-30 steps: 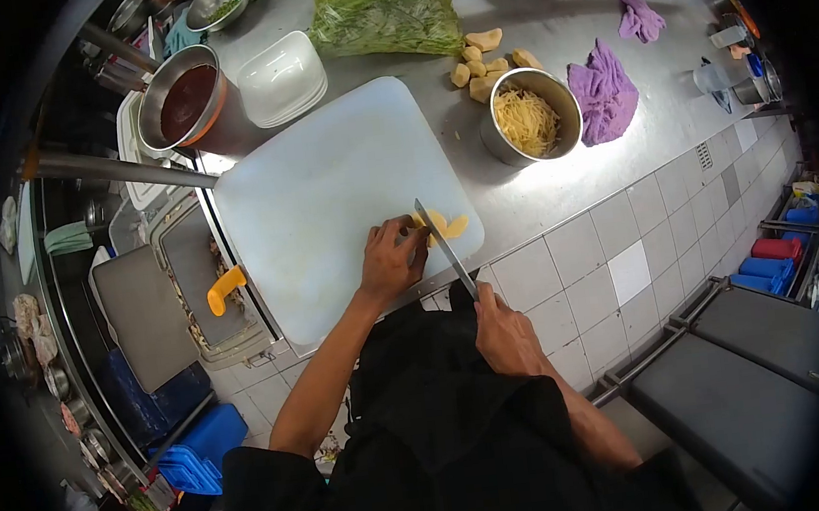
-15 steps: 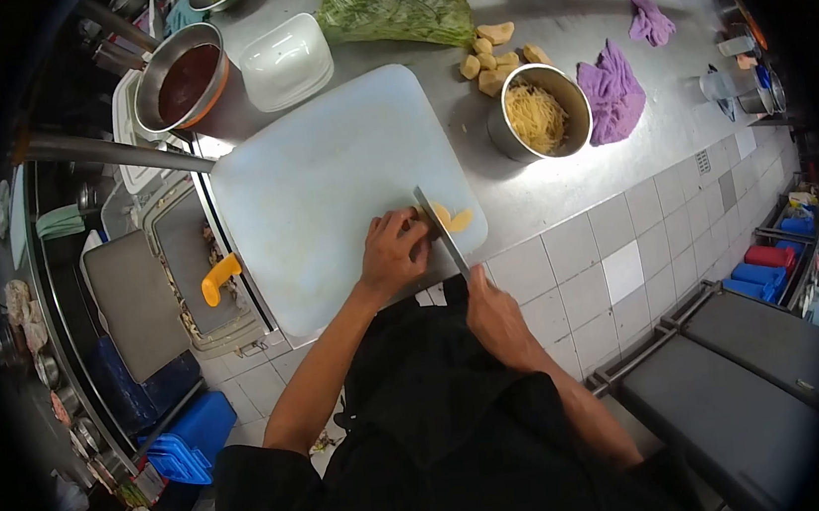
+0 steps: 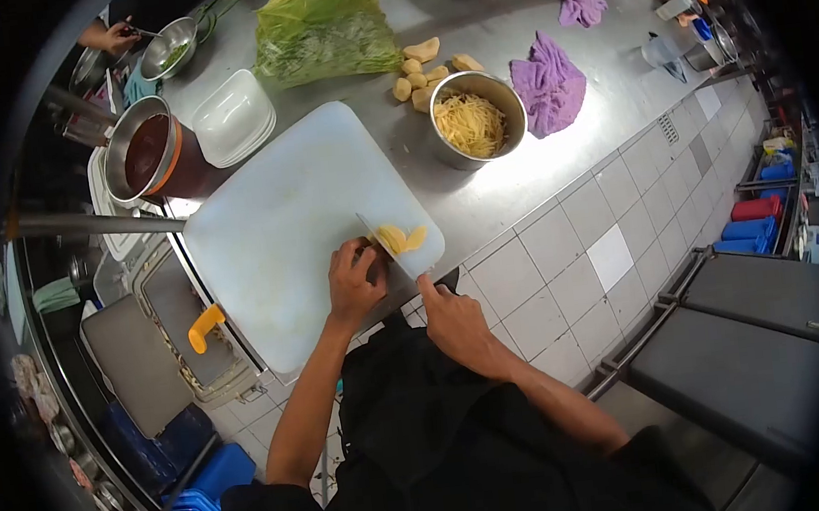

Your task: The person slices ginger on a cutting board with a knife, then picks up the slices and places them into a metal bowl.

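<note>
In my right hand (image 3: pixel 459 328) is the handle of a knife (image 3: pixel 388 250), its blade upright on the white cutting board (image 3: pixel 275 210). My left hand (image 3: pixel 355 283) has its fingers curled down just left of the blade, on a pale yellow piece that looks like peeled ginger and is mostly hidden. Thin yellow ginger slices (image 3: pixel 403 237) lie on the board right of the blade. Beyond the board, a metal pot (image 3: pixel 449 153) holds fine yellow shreds (image 3: pixel 469 126). Several peeled ginger chunks (image 3: pixel 422 52) sit behind the pot.
A green plastic bag (image 3: pixel 326 30), stacked white dishes (image 3: pixel 233 116) and a metal bowl of dark red sauce (image 3: pixel 148 151) stand past the board. Purple cloths (image 3: pixel 548 84) lie right of the pot. Another person's hand (image 3: pixel 119 37) holds a utensil at a bowl of greens (image 3: pixel 171 57).
The view has shifted, so the table things sit further left. Yellow slices show more fully beside the blade. Another person's hands have come into view at the upper left.
</note>
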`<action>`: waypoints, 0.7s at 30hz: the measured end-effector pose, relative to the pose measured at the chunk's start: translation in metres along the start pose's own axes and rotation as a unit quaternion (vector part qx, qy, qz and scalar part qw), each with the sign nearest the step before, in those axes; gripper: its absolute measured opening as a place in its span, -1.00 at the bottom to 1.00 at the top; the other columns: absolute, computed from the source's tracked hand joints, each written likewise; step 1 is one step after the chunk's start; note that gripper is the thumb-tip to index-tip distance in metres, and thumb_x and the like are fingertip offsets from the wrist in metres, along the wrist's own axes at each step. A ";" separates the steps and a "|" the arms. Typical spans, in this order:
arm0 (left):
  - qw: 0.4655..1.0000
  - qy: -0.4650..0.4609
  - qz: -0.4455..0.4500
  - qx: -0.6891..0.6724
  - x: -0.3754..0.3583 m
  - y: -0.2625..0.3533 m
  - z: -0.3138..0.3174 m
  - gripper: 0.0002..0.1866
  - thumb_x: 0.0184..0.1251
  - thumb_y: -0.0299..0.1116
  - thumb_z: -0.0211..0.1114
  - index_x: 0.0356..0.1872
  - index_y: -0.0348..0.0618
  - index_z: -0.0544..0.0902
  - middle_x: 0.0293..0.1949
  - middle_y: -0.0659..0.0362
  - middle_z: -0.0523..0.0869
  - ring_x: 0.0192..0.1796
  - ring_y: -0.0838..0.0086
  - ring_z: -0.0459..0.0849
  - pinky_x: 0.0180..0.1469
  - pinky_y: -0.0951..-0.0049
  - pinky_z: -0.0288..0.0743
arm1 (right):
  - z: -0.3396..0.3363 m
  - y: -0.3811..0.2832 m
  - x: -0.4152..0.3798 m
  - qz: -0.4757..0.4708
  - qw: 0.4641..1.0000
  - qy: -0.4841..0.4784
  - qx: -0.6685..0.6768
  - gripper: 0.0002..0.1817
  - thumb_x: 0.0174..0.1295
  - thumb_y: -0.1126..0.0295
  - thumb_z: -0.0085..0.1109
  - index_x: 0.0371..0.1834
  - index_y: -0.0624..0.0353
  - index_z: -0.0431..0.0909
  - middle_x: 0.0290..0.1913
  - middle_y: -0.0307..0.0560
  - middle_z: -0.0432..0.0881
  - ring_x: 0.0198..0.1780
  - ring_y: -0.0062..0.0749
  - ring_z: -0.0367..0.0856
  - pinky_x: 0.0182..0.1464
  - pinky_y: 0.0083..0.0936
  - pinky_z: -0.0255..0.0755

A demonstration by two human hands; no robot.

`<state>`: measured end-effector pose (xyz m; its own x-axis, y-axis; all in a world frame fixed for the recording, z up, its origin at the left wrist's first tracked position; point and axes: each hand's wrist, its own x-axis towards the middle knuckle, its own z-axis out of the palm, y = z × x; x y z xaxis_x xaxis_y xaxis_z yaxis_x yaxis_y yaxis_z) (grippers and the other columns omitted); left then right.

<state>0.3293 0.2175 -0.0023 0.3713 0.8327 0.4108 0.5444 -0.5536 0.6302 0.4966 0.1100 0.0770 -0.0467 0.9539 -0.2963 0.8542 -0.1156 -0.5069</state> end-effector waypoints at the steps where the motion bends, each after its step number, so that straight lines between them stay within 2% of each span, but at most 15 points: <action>1: 1.000 0.006 -0.007 0.002 -0.001 0.000 -0.002 -0.73 0.08 -0.54 0.44 -0.15 -0.11 0.70 -0.04 0.12 0.68 -0.10 0.21 0.69 -0.03 0.19 0.53 | 0.000 0.001 -0.003 0.000 1.000 0.002 0.003 -0.58 0.34 0.52 0.03 0.27 0.25 0.32 -0.25 0.36 0.71 -0.38 0.33 0.73 -0.37 0.17 0.59; 3: 1.000 0.006 -0.008 0.002 0.001 0.000 -0.002 -0.73 0.09 -0.55 0.43 -0.15 -0.10 0.70 -0.04 0.12 0.68 -0.11 0.20 0.68 -0.03 0.19 0.53 | 0.000 0.002 -0.007 -0.003 0.996 0.043 0.073 -0.67 0.45 0.50 0.04 0.22 0.34 0.36 -0.24 0.36 0.70 -0.36 0.35 0.69 -0.37 0.11 0.56; 6: 1.000 0.003 -0.014 0.004 0.001 0.000 -0.002 -0.73 0.10 -0.55 0.43 -0.14 -0.09 0.70 -0.05 0.11 0.68 -0.12 0.19 0.68 -0.02 0.19 0.52 | 0.008 0.012 -0.010 -0.011 0.993 0.054 0.107 -0.69 0.54 0.45 0.00 0.24 0.33 0.32 -0.30 0.43 0.68 -0.36 0.42 0.66 -0.35 0.14 0.53; 7: 1.000 -0.002 -0.012 0.003 0.000 0.000 -0.003 -0.73 0.11 -0.55 0.43 -0.14 -0.09 0.71 -0.06 0.11 0.67 -0.12 0.19 0.68 -0.02 0.19 0.52 | 0.000 0.007 -0.010 -0.018 0.993 0.046 0.108 -0.69 0.54 0.45 0.00 0.24 0.33 0.32 -0.30 0.43 0.68 -0.36 0.42 0.66 -0.35 0.14 0.53; 9: 1.000 -0.004 -0.016 0.003 -0.001 0.001 -0.006 -0.73 0.12 -0.54 0.43 -0.12 -0.08 0.72 -0.07 0.12 0.68 -0.13 0.22 0.68 -0.02 0.21 0.52 | -0.024 -0.005 -0.012 0.032 0.994 0.004 0.104 -0.74 0.57 0.45 -0.04 0.21 0.30 0.28 -0.40 0.45 0.64 -0.35 0.48 0.65 -0.34 0.16 0.50; 10: 1.000 -0.009 -0.012 -0.004 0.001 0.000 -0.006 -0.73 0.14 -0.53 0.44 -0.10 -0.07 0.74 -0.09 0.14 0.68 -0.14 0.26 0.68 -0.02 0.22 0.51 | -0.032 -0.011 -0.015 0.027 0.994 0.000 0.103 -0.74 0.57 0.45 -0.04 0.21 0.30 0.28 -0.40 0.45 0.64 -0.35 0.48 0.65 -0.34 0.16 0.50; 12: 1.000 -0.011 -0.013 -0.012 0.001 0.001 -0.008 -0.73 0.15 -0.51 0.44 -0.09 -0.07 0.75 -0.11 0.15 0.68 -0.15 0.29 0.68 -0.02 0.23 0.50 | -0.046 -0.021 -0.024 0.062 0.992 -0.073 0.080 -0.68 0.36 0.60 -0.06 0.16 0.33 0.26 -0.15 0.45 0.68 -0.20 0.50 0.68 -0.17 0.22 0.55; 15: 1.000 -0.003 -0.017 -0.003 0.004 0.002 -0.007 -0.73 0.19 -0.49 0.45 -0.06 -0.06 0.77 -0.12 0.18 0.69 -0.16 0.33 0.67 -0.03 0.24 0.49 | -0.057 -0.031 -0.024 0.094 0.988 -0.102 0.070 -0.74 0.35 0.62 -0.07 0.07 0.30 0.23 -0.13 0.48 0.66 -0.17 0.52 0.67 -0.14 0.24 0.54; 21: 1.000 -0.015 -0.016 -0.008 0.004 0.001 -0.010 -0.73 0.20 -0.48 0.45 -0.05 -0.06 0.77 -0.13 0.18 0.69 -0.14 0.33 0.66 -0.03 0.24 0.49 | -0.052 -0.028 -0.018 0.087 0.988 -0.109 0.068 -0.76 0.35 0.62 -0.08 0.04 0.30 0.24 -0.13 0.48 0.67 -0.18 0.52 0.67 -0.14 0.24 0.54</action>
<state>0.3238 0.2201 0.0065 0.3767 0.8492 0.3701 0.5446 -0.5262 0.6531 0.5009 0.1102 0.1386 -0.0271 0.8360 -0.5481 0.7827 -0.3233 -0.5319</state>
